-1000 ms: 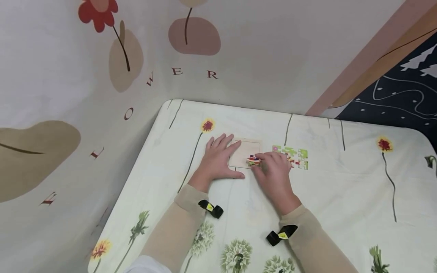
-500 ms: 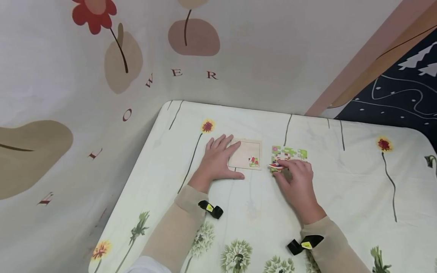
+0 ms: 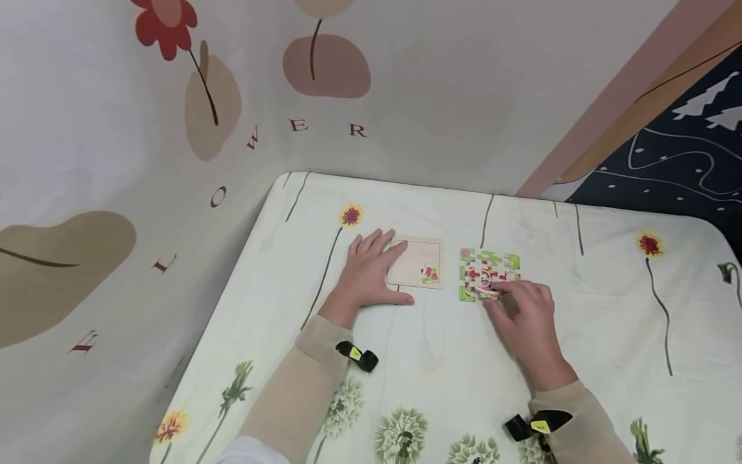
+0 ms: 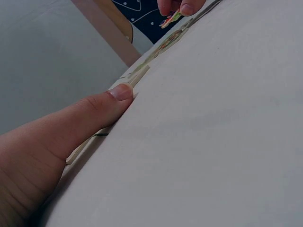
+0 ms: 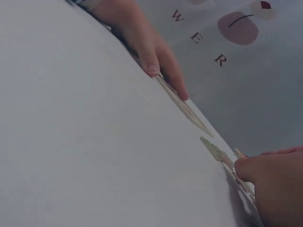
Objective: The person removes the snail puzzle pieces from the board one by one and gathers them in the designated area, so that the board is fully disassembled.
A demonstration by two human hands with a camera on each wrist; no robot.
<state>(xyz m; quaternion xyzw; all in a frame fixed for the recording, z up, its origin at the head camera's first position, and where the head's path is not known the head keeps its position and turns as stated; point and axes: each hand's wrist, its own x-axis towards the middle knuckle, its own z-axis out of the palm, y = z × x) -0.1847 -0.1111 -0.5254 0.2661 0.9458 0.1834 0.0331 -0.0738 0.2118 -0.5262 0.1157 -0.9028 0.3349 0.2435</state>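
Note:
A shallow wooden puzzle tray (image 3: 413, 258) lies on the table, with a small patch of picture pieces (image 3: 429, 275) in its lower right corner. My left hand (image 3: 366, 274) rests at the tray's left edge, fingers spread, thumb along the near side. To the right of the tray lies a block of colourful jigsaw pieces (image 3: 467, 273), mostly green and red. Over the near part of that block, my right hand (image 3: 526, 325) pinches one jigsaw piece (image 4: 170, 19) between thumb and fingers. In the left wrist view this piece is tilted and raised off the cloth.
A white cloth (image 3: 591, 322) printed with flowers covers the table. Behind it and on the left hang pale printed curtains (image 3: 440, 129). A dark cloth with white trees (image 3: 684, 154) hangs at the back right.
My right hand has moved from the tray's lower right corner rightward to the block of jigsaw pieces, carrying the pinched piece. The left hand has stayed in place.

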